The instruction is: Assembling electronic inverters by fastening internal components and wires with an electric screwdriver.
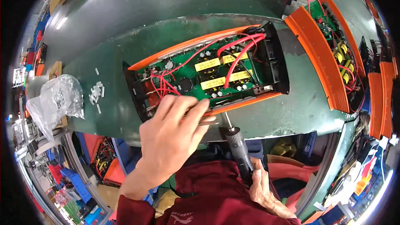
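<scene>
An open orange-sided electronics case (171,49) with black end plates lies on the green bench. Inside it sits a green circuit board (189,73) with yellow-wrapped transformers (207,64) and red wires (237,60). My left hand (171,135) is over the case's near side, fingers bent and closed around a thin metal tool (208,121) that looks like tweezers, mostly hidden by the fingers. In my right hand (262,183) is a black electric screwdriver (238,146). Its bit points up at the case's near orange wall.
At the left, a clear plastic bag (58,98) of small parts lies beside several loose white pieces (96,96). Another open orange case (318,54) stands at the right, with more orange panels (377,104) beyond it. Bins with parts (106,158) are below the bench edge.
</scene>
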Tool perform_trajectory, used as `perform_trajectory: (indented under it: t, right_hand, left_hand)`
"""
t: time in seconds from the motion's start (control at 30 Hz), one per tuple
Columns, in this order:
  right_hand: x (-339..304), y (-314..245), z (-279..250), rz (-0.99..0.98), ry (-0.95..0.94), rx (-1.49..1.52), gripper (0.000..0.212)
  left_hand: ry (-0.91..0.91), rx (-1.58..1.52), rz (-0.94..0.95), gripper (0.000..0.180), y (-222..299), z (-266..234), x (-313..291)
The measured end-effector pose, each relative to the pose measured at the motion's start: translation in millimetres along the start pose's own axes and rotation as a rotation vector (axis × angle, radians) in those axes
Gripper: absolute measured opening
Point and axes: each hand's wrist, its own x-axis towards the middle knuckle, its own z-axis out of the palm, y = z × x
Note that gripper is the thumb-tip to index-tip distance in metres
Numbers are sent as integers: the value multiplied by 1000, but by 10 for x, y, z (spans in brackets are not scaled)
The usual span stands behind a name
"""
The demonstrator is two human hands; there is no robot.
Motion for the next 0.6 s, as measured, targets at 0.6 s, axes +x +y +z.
perform_trajectory:
  t: [0.6]
  right_hand:
    - [120,-194,-48,264,-219,367,69]
  left_hand:
    - [-150,107,166,37,7,124,115]
